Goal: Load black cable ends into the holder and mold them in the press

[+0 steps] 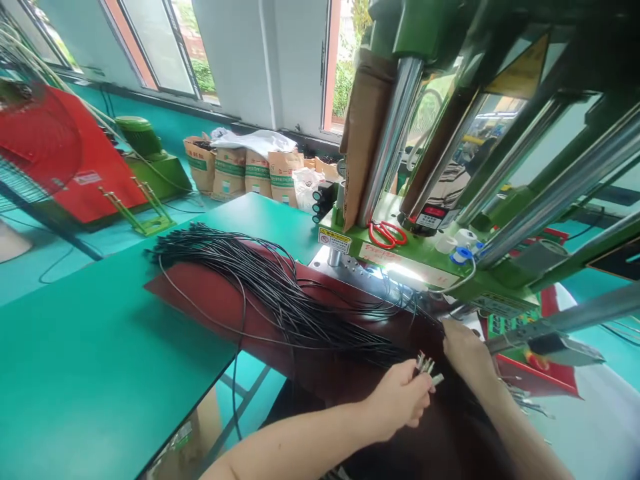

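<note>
A thick bundle of black cables (270, 293) lies fanned across a dark red mat (210, 303) on the green table. My left hand (400, 397) is closed on the cables' metal-tipped ends (427, 367), pinching several of them together. My right hand (463, 347) reaches forward just right of those ends, near the lit metal mould plate (360, 270) of the green press; its fingers are hidden from view.
The green press machine (450, 220) with steel columns (390, 140) stands at right, red scissors (387, 233) on its ledge. The green table (100, 353) stretches left. Paper sacks (245, 173), a red machine (65, 153) and windows are behind.
</note>
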`<state>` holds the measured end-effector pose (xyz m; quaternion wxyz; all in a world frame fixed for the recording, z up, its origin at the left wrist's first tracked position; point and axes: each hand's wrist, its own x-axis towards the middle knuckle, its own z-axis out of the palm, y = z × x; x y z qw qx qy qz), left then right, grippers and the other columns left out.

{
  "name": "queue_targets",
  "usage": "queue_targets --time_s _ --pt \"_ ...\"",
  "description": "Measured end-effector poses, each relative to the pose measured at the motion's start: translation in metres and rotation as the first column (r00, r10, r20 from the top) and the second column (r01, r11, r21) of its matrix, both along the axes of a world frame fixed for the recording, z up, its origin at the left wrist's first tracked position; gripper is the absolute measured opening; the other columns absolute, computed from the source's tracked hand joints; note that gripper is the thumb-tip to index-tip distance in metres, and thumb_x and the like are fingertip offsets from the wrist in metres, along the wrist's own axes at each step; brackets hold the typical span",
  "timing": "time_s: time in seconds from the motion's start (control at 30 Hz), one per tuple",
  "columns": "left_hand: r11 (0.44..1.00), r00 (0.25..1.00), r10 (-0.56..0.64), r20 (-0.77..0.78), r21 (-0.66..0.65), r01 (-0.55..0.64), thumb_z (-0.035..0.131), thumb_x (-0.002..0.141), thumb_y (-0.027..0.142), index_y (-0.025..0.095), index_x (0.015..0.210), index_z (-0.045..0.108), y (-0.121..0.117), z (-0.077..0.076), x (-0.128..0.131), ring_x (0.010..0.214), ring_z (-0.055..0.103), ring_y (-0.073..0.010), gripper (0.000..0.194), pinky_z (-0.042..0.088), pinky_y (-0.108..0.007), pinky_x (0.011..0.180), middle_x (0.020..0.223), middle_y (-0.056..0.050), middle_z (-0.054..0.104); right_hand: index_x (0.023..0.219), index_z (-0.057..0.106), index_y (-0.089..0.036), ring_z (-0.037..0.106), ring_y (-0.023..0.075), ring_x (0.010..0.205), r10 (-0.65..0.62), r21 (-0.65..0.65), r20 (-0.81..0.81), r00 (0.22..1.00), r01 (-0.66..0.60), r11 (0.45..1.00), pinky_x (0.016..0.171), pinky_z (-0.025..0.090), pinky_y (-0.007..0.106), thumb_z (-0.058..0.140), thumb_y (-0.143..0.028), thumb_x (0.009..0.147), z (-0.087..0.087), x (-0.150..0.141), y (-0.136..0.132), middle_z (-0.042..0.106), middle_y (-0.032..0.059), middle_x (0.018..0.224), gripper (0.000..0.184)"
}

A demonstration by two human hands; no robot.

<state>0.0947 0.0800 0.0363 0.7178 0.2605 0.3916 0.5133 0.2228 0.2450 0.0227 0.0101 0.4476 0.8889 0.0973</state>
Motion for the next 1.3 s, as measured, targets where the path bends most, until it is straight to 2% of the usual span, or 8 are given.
queue_targets --time_s 0.17,0.27,0.37,0.43,0.5,0.67,0.77,1.3 --pt "0.999 0.998 0.052 0.037 -0.003 -0.052 0.052 0.074 0.032 0.020 0.074 0.040 -0.004 -0.007 -0.003 0.035 0.017 -0.0019 0.018 0.012 -0.018 0.037 0.044 0.012 0.026 0.094 0.053 -0.015 0.059 0.0235 0.080 -0.061 -0.263 0.009 0.998 0.062 0.963 0.066 0.039 0.030 0.042 -0.014 0.069 0.019 -0.007 -0.007 0.063 0.0100 0.085 0.027" --pt "0.999 0.999 0.046 0.011 -0.001 -0.046 0.054 0.072 0.033 0.019 0.072 0.042 -0.004 -0.008 -0.008 0.035 0.017 -0.0018 0.019 0.012 -0.018 0.036 0.043 0.012 0.026 0.081 0.052 -0.018 0.058 0.0184 0.070 -0.113 -0.463 -0.160 0.981 0.027 0.886 0.059 0.038 0.026 0.042 -0.016 0.066 0.030 0.012 -0.016 0.061 0.0038 0.073 0.018" --pt "0.999 0.998 0.031 -0.045 -0.021 -0.032 0.057 0.069 0.033 0.018 0.069 0.043 -0.005 -0.007 -0.008 0.034 0.018 -0.0016 0.020 0.011 -0.018 0.035 0.042 0.012 0.027 0.076 0.049 -0.019 0.049 0.0117 0.045 -0.357 -0.656 -0.281 0.891 0.093 0.749 0.043 0.033 0.022 0.040 -0.019 0.066 0.033 0.041 -0.042 0.051 -0.0034 0.054 0.014" --pt "0.999 0.997 0.012 -0.082 -0.039 -0.016 0.058 0.068 0.033 0.018 0.067 0.043 -0.005 -0.006 -0.003 0.033 0.018 -0.0013 0.021 0.011 -0.017 0.034 0.041 0.012 0.028 0.087 0.049 -0.018 0.037 0.0084 0.031 -0.557 -0.787 -0.353 0.752 0.083 0.611 0.033 0.025 0.020 0.042 -0.022 0.065 0.030 0.055 -0.070 0.043 -0.0087 0.045 0.023" --pt "0.999 0.993 -0.031 -0.111 -0.046 0.026 0.059 0.067 0.035 0.018 0.067 0.044 -0.004 -0.005 0.006 0.032 0.018 -0.0010 0.023 0.011 -0.017 0.033 0.040 0.013 0.028 0.100 0.047 -0.017 0.032 0.0068 0.028 -0.684 -0.839 -0.485 0.546 -0.069 0.539 0.029 0.022 0.017 0.046 -0.024 0.065 0.024 0.060 -0.100 0.039 -0.0116 0.042 0.036" --pt "0.984 0.964 -0.180 -0.195 -0.043 0.175 0.061 0.065 0.042 0.018 0.066 0.043 0.000 -0.009 0.032 0.030 0.018 -0.0007 0.030 0.012 -0.016 0.032 0.039 0.013 0.027 0.105 0.049 -0.015 0.025 0.0040 0.025 -0.789 -0.735 -0.614 0.005 -0.369 0.569 0.026 0.019 0.015 0.048 -0.039 0.079 -0.003 0.046 -0.141 0.036 -0.0120 0.039 0.036" --pt "0.975 0.944 -0.223 -0.243 -0.061 0.214 0.060 0.066 0.041 0.018 0.067 0.041 0.003 -0.011 0.041 0.030 0.018 -0.0006 0.029 0.011 -0.015 0.032 0.040 0.013 0.026 0.111 0.049 -0.014 0.029 0.0048 0.025 -0.766 -0.678 -0.630 -0.127 -0.391 0.622 0.025 0.021 0.015 0.043 -0.047 0.083 -0.012 0.042 -0.145 0.040 -0.0103 0.039 0.043" --pt "0.973 0.901 -0.224 -0.372 -0.043 0.225 0.055 0.072 0.040 0.019 0.068 0.039 0.009 -0.019 0.037 0.031 0.021 -0.0015 0.027 0.017 -0.014 0.031 0.040 0.013 0.027 0.125 0.046 -0.012 0.033 0.0047 0.031 -0.612 -0.616 -0.785 0.096 -0.230 0.753 0.032 0.025 0.017 0.039 -0.041 0.088 -0.014 0.041 -0.153 0.042 -0.0083 0.042 0.047"
